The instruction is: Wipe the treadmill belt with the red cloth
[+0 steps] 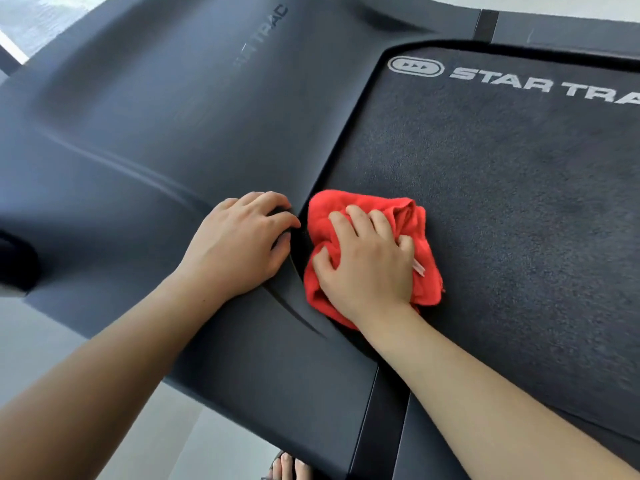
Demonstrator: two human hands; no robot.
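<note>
Belt (502,174): right hand (367,265) grips red cloth (322,216) (bunched).

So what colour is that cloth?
The cloth is plain bright red, seen in the head view.

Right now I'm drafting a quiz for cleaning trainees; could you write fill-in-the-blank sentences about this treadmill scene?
The right hand grips a bunched cloth coloured ____.
The left hand rests on the smooth cover, holding ____.
On the belt, the cloth lies to the ____ of the left hand.
Missing: red; nothing; right.
</note>
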